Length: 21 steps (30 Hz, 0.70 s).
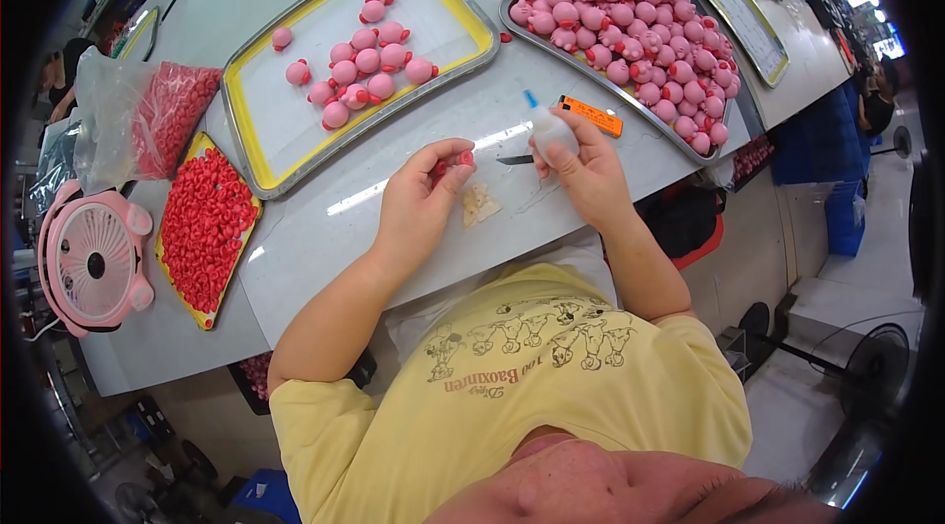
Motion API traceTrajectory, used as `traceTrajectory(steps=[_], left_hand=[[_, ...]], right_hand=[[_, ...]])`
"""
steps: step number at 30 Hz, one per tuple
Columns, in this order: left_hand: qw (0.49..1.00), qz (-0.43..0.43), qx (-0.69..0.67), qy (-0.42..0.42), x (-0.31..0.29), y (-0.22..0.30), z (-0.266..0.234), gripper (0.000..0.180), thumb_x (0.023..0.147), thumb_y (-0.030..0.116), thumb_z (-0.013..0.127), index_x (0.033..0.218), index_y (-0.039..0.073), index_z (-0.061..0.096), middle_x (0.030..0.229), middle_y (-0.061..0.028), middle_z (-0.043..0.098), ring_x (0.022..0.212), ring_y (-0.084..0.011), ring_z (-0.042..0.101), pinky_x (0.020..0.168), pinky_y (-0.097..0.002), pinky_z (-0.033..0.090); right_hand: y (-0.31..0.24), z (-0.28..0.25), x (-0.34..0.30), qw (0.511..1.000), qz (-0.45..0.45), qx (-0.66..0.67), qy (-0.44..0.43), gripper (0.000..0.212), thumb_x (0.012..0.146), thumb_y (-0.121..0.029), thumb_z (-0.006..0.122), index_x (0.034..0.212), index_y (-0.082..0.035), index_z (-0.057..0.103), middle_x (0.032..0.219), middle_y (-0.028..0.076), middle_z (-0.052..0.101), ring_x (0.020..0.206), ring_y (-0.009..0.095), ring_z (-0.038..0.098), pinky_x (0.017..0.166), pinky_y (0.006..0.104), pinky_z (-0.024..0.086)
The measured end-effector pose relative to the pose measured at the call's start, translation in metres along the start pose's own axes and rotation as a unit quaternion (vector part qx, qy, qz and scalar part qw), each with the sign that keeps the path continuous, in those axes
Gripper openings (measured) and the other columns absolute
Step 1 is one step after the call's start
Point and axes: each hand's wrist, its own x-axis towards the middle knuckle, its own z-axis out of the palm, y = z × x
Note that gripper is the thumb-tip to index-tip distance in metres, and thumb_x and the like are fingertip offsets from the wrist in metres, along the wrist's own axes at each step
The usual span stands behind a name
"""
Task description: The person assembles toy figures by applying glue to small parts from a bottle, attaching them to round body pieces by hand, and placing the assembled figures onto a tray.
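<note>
My left hand [429, 191] is pinched on a small red piece [466, 159] over the near part of the table. To its right, my right hand [588, 170] grips a white squeeze bottle [553, 133] with a blue tip, held tilted with the tip up. Beneath my hands lies a crumpled, yellowish scrap [479, 204]. A dark blade-like strip [514, 160] lies left of the bottle, and an orange box [591, 116] lies just beyond my right hand. Several pink balls with red parts [367, 61] sit in the tray past my left hand.
A metal-rimmed tray [239, 143] with yellow edging holds those balls. Another tray [645, 114] at the far right is heaped with pink balls. At left are a tray of red pieces [207, 229], a plastic bag of red pieces [177, 111] and a pink fan [94, 263].
</note>
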Motion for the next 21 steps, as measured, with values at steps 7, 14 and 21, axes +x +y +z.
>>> traceTrajectory(steps=[7,14,21], left_hand=[[0.997,0.049,0.039,0.04,0.001,-0.009,-0.003,0.021,0.086,0.008,0.058,0.107,0.001,0.058,0.092,-0.0046,0.06,0.081,-0.0099,0.054,0.076,-0.0235,0.045],[0.995,0.066,0.05,0.047,0.0,-0.017,-0.007,0.021,0.085,0.006,0.058,0.106,0.002,0.058,0.091,-0.0049,0.059,0.078,-0.0105,0.053,0.074,-0.0235,0.045],[0.994,0.072,0.079,0.03,-0.002,-0.017,-0.009,0.022,0.086,0.005,0.057,0.107,0.001,0.057,0.092,-0.0042,0.058,0.081,-0.0102,0.053,0.076,-0.0229,0.044]], right_hand=[[0.014,0.011,-0.016,0.978,-0.156,-0.134,0.042,0.034,0.079,-0.01,0.07,0.105,-0.003,0.049,0.098,0.006,0.056,0.083,0.009,0.054,0.069,0.0206,0.045],[0.02,0.015,-0.019,0.89,-0.278,-0.357,0.048,0.031,0.076,-0.011,0.072,0.099,-0.001,0.055,0.09,0.01,0.059,0.075,0.014,0.058,0.065,0.0237,0.046],[0.02,0.026,-0.017,0.869,-0.338,-0.353,0.081,0.03,0.074,-0.008,0.072,0.097,0.0,0.055,0.081,0.009,0.058,0.069,0.016,0.056,0.061,0.0245,0.045]])
